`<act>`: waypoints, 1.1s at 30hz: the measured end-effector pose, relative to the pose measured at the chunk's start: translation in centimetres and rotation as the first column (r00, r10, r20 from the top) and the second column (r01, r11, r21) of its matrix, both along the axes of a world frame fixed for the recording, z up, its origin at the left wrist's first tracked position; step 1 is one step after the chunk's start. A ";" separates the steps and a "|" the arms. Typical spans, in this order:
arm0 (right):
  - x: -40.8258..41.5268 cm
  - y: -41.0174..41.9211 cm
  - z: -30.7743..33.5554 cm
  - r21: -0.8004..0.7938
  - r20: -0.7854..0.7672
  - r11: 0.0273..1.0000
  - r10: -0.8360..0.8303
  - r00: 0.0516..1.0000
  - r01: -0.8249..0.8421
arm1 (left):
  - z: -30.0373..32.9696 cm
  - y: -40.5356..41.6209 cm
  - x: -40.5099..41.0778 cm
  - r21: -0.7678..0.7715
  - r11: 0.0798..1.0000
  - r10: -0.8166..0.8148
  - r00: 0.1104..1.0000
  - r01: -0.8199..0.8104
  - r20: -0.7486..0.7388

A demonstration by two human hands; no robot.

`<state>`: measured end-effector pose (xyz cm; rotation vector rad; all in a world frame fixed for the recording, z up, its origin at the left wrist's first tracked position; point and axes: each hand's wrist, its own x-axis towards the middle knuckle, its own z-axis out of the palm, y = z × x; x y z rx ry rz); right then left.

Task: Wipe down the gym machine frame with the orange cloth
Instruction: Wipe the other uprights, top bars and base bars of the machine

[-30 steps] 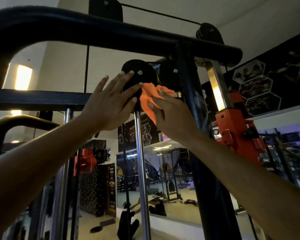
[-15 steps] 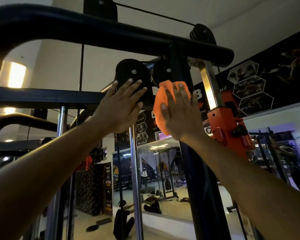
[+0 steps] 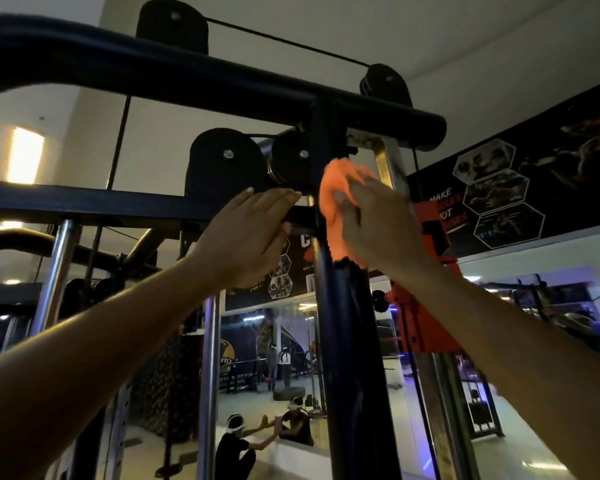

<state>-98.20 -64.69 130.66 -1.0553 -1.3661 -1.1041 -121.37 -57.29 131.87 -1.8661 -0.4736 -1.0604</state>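
Head view looks up at the gym machine frame (image 3: 352, 341). Right hand (image 3: 378, 226) presses the orange cloth (image 3: 336, 202) flat-fingered against the dark upright post, just below the pulleys (image 3: 226, 161). Left hand (image 3: 246, 237) rests on the crossbar (image 3: 84, 202), fingers straight, holding nothing.

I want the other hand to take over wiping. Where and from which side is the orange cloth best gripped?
Probably by the bunched upper fold of the orange cloth, coming from above and the left. That part sticks up bare above the fingers of the right hand, which presses the rest against the dark upright post. The left hand rests on the crossbar beside it.
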 end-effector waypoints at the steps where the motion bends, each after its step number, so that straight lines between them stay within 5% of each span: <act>1: 0.3 -0.1 0.9 0.020 -0.065 1.000 0.007 0.998 -0.006 | 0.6 -0.3 0.6 0.011 1.000 -0.019 1.000 0.019 0.021; 6: -0.7 3.9 0.8 -0.160 -0.132 0.987 0.005 0.991 -0.026 | 4.8 -1.0 2.9 0.015 0.998 -0.058 0.990 0.056 0.128; 15: -0.6 4.8 9.0 -0.124 -0.176 0.962 0.219 0.960 -0.243 | 9.3 0.5 4.8 0.027 0.998 0.054 0.992 -0.058 0.117; 22: 1.2 5.8 5.4 -0.057 -0.109 0.995 0.077 0.991 -0.083 | 9.1 1.3 4.8 0.062 0.998 -0.006 0.980 -0.006 0.198; 27: 0.8 5.5 9.8 -0.126 -0.099 0.944 0.292 0.951 -0.303 | 9.0 1.5 4.4 0.053 0.998 -0.054 0.974 0.043 0.221; 33: 1.1 5.7 8.6 -0.114 -0.077 0.939 0.318 0.945 -0.325 | 8.5 1.4 4.1 0.060 0.993 -0.118 0.950 0.106 0.288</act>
